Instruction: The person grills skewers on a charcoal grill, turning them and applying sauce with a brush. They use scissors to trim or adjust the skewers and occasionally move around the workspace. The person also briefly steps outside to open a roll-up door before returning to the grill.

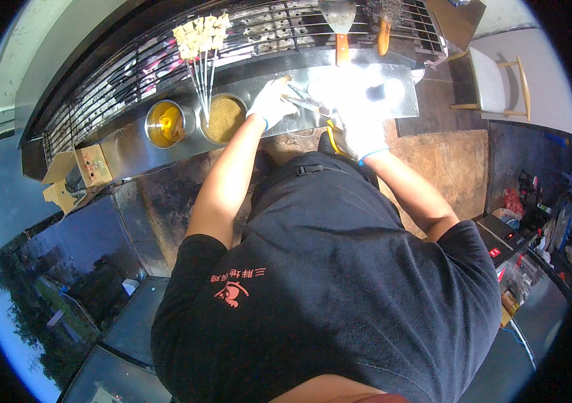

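My left hand (270,105), in a white glove, is above the steel ledge (407,101) of a charcoal grill. A small brownish piece (286,78) shows at its fingertips; what it is cannot be made out. My right hand (361,135), also gloved, grips the yellow handle of what looks like scissors (308,104). The metal blades point left, close to my left fingers. Strong glare hides part of the ledge and the top of my right glove. Left of my left hand, a round metal container (223,121) holds brown, grainy seasoning.
Skewered pale cubes (200,36) lie on the grill grate (261,30) over glowing coals. Nearby stand a metal pot (165,123) of yellow liquid, a wood-handled scraper (341,30) and a wood-handled brush (384,35). An open cardboard box (93,166) is left; a chair (492,83), right.
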The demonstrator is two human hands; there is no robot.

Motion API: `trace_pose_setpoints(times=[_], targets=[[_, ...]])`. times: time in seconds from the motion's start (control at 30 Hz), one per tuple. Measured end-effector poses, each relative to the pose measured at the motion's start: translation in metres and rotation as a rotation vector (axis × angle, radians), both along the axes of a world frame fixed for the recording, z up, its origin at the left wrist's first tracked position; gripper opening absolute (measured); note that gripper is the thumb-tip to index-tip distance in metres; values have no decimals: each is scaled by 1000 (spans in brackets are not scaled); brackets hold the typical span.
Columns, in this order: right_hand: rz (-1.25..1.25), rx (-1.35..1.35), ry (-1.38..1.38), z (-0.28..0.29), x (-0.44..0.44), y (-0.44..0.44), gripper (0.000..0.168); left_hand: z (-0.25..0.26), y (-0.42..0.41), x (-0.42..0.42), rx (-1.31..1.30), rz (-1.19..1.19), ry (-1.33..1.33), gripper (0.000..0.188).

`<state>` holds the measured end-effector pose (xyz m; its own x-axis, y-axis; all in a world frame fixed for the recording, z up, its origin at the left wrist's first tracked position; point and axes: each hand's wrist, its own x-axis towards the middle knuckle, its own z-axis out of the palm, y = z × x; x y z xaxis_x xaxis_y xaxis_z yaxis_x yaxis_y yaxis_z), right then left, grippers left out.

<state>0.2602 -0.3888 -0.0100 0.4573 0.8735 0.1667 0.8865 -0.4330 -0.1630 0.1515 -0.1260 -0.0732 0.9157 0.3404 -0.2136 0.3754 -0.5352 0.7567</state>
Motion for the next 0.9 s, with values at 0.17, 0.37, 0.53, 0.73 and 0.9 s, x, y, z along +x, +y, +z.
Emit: trace_pose_setpoints(times=[0.17, 0.37, 0.53, 0.73, 0.9], targets=[[9, 45, 34, 5, -4, -4, 50, 4, 1, 0, -11, -9, 12, 90], [-12, 7, 45, 4, -4, -7, 51, 9, 1, 1, -21, -22, 9, 91], [-8, -6, 61, 3, -3, -6, 52, 5, 1, 1, -48, -2, 12, 90], [-19, 28, 61, -1, -5, -4, 55, -5, 2, 1, -61, 5, -19, 89], [-37, 49, 85, -3, -7, 0, 51, 1, 1, 1, -11, -10, -3, 89]])
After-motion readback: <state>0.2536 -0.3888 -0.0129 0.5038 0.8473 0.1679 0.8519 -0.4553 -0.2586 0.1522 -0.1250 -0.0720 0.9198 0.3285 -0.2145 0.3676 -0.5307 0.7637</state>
